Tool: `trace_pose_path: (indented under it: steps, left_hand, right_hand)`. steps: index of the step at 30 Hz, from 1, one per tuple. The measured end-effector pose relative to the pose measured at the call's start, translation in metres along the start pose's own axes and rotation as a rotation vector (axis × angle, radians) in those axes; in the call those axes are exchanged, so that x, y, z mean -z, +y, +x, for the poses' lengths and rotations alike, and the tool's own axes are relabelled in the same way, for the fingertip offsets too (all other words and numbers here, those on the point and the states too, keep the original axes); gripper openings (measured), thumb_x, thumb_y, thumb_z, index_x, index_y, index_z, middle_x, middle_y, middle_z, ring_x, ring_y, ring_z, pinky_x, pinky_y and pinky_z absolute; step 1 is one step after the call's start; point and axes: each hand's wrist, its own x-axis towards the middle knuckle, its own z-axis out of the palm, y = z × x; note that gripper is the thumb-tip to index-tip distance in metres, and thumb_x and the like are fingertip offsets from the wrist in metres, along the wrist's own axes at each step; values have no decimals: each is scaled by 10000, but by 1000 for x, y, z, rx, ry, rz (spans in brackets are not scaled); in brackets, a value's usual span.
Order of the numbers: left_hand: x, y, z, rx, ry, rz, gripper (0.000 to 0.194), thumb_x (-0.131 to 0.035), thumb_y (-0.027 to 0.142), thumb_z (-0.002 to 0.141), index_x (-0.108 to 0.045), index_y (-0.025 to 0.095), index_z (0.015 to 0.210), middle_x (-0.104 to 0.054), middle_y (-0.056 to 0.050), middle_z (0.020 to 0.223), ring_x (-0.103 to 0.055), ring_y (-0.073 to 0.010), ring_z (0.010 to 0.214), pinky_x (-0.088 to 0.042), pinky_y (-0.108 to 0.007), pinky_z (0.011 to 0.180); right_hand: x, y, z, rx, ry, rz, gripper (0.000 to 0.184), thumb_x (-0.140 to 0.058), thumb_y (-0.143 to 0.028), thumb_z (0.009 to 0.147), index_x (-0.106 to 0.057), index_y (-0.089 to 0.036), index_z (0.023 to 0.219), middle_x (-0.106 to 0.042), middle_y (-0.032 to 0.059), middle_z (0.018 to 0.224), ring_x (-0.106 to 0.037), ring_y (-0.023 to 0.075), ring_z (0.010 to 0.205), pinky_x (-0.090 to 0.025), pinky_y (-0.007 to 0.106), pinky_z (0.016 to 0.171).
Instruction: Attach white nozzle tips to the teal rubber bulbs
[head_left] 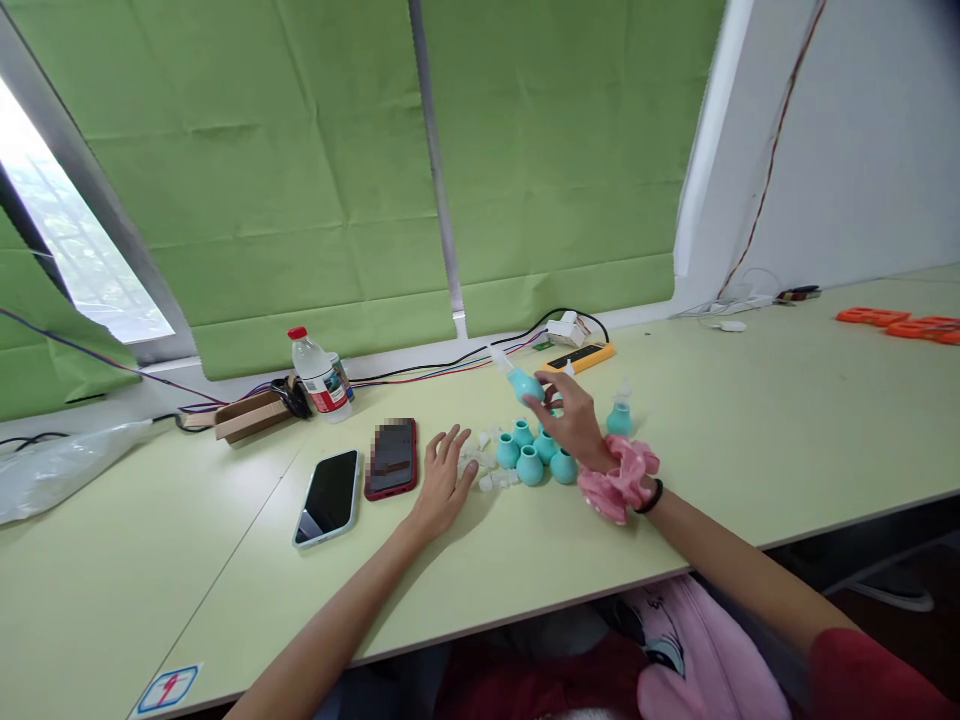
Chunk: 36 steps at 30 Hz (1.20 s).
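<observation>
My right hand (574,415) pinches a teal bulb syringe (525,386) by its rubber bulb, raised above the table and tilted so its clear nozzle (501,360) points up and left. Under and beside that hand, several open-necked teal rubber bulbs (530,465) stand in a cluster. Flat on the table lies my left hand (444,475), fingers spread and holding nothing. Its fingertips are beside small clear plastic nozzles (498,480), partly scattered next to the bulbs. Another bulb syringe, nozzle fitted, stands upright (619,418) right of my right hand.
Two phones, one pale-cased (328,498) and one red-cased (392,460), lie left of my left hand. Farther back are a water bottle (321,378), a cardboard tray (251,415), cables and a yellow-edged device (579,358). Orange plastic parts (900,325) lie far right.
</observation>
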Motion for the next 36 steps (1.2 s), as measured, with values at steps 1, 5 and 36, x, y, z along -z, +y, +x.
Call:
trace_pose_path:
  steps: [1,5,36]
  left_hand:
    - [3,-1,0,-2,31,-68,439,-273,405,815,-334,191,1193,-357,-78,1242,-257,-208,1144,-233,-376,937]
    - [9,-5,-3,19,157,-416,483,-354,517,725,-478,152,1017,-521,-86,983,-457,-199,887,-365,-307,760]
    - [0,-12,7,604,-477,-1347,459,-271,484,751,-198,192,404,-155,76,284,-155,-49,283,-196,-204,357]
  right_hand:
    - [-2,-10,-8,94,6,61,297,-395,-337,799,-417,-171,1044,-518,83,949,-522,144,741,-452,271,637]
    - [-11,-43,-38,509,-93,150,290,-457,-288,784,-419,-187,1052,-520,80,982,-500,164,896,-447,271,691]
    - [-27,-50,-61,379,-304,56,245,-463,-236,668,-494,-152,896,-551,56,733,-498,182,733,-421,292,598]
